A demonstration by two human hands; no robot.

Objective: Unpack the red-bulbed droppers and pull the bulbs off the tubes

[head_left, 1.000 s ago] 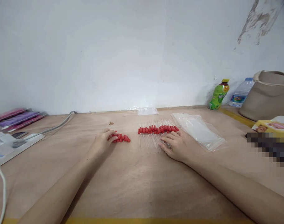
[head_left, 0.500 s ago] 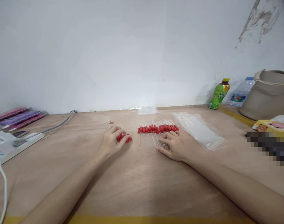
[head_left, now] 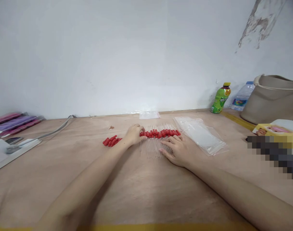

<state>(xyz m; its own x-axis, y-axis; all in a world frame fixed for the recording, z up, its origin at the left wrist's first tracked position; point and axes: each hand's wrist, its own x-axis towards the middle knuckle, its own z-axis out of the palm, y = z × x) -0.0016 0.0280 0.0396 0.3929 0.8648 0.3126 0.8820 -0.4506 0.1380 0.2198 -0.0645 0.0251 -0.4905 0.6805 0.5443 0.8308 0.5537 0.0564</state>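
Observation:
Small red cylinder-shaped pieces (head_left: 158, 133) form a crosswise row over many thin clear sticks (head_left: 151, 147) lying side by side on the table. At the row's left end is my left hand (head_left: 133, 134), thumb and forefinger closed around the red pieces there; how many it grips is hidden. My right hand (head_left: 176, 150) rests low over the right part of the sticks, fingers spread, fingertips touching the sticks just below the row. A loose pile of the same red pieces (head_left: 110, 141) lies left of my left hand, partly covered by the wrist.
Clear plastic bags (head_left: 204, 136) lie right of the sticks, and a small clear bag (head_left: 149, 115) by the wall. A green bottle (head_left: 220, 98), a water bottle (head_left: 241, 98) and a grey-brown bucket-shaped container (head_left: 271, 99) stand back right. A power strip (head_left: 18, 154) with cables is left.
My left hand has moved right, from the loose red pile to the left end of the row, uncovering much of the pile. My right hand stays over the sticks. The view has shifted slightly.

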